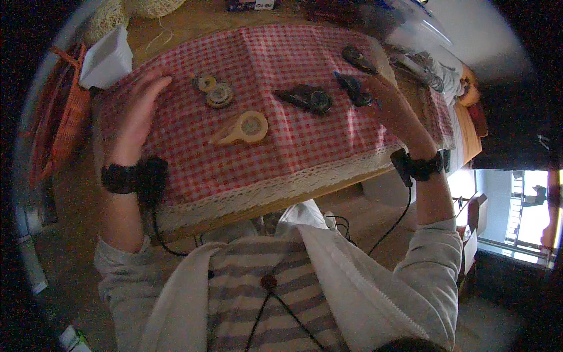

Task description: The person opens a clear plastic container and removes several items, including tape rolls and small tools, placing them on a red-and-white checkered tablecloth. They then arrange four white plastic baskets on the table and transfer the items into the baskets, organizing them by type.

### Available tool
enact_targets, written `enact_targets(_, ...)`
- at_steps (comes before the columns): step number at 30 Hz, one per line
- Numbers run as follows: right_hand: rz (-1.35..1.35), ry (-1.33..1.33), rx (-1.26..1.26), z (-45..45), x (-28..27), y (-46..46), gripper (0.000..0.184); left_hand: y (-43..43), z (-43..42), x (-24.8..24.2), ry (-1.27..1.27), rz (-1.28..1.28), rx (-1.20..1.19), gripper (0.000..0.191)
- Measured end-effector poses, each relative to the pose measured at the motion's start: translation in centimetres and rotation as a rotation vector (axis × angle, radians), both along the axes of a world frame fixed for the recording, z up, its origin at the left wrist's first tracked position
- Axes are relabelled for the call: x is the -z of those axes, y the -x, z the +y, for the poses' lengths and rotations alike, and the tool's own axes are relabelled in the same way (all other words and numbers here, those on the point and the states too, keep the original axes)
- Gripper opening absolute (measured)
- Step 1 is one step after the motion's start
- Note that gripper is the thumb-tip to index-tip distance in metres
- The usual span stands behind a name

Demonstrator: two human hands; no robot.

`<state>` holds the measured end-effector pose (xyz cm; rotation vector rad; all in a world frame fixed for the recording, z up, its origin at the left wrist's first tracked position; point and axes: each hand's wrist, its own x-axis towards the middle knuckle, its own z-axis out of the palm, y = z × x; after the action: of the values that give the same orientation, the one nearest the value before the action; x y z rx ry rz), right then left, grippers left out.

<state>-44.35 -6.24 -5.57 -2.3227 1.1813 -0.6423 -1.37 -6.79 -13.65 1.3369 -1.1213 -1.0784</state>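
My left hand [143, 99] is blurred above the left part of a red-and-white gingham cloth [189, 174], fingers extended and holding nothing. To its right lies a small clear-and-yellow piece with two round wheels [220, 94], perhaps a tape cartridge. Nearer to me is a cream teardrop-shaped dispenser [253, 126], which looks like a correction tape. A black dispenser of similar shape [310, 99] lies right of centre. My right hand [382, 94] is at another dark pointed dispenser [350, 86]; whether it grips it is unclear. One more dark oval piece [358, 59] lies just beyond.
A white plastic container [107, 59] and an orange woven basket [66, 127] stand at the left. Pale shredded filler [107, 20] sits behind them. Clear plastic packaging [418, 39] crowds the far right. A lace trim [281, 182] borders the table's front edge. Cables hang from both wrist straps.
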Motion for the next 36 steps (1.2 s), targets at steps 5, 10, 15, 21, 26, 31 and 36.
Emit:
enact_targets(5, 0.404, 0.216, 0.163, -1.6, 1.8, 2.9, 0.052, 0.2, 0.3, -0.2, 0.020, 0.007, 0.004, 0.038)
enact_targets(10, 0.361, 0.156, 0.163, -2.4, 3.5, 3.4, 0.053, 0.2, 0.5, -0.9, -0.025, 0.039, 0.045, 0.031)
enact_targets(15, 0.348, 0.103, 0.231, -1.9, 2.4, 1.7, 0.055, 0.0, 0.3, -0.7, 0.037, -0.035, 0.061, 0.033)
enact_targets(21, 0.027, 0.244, 0.171, -0.8, 1.5, -0.3, 0.056, -0.3, 0.4, -0.5, -0.006, -0.083, 0.026, 0.048)
enact_targets(26, 0.014, 0.281, 0.149, -0.9, 2.5, -1.1, 0.055, -0.2, 0.2, -0.2, 0.002, -0.080, -0.042, 0.054)
enact_targets(31, -0.158, 0.125, 0.054, -0.4, 2.8, -1.4, 0.056, 0.1, 0.7, -0.5, 0.011, -0.039, -0.017, 0.045)
enact_targets(36, -0.081, 0.089, 0.141, 0.3, 2.6, -1.9, 0.058, 0.7, 1.3, -1.4, 0.030, -0.008, 0.054, 0.035)
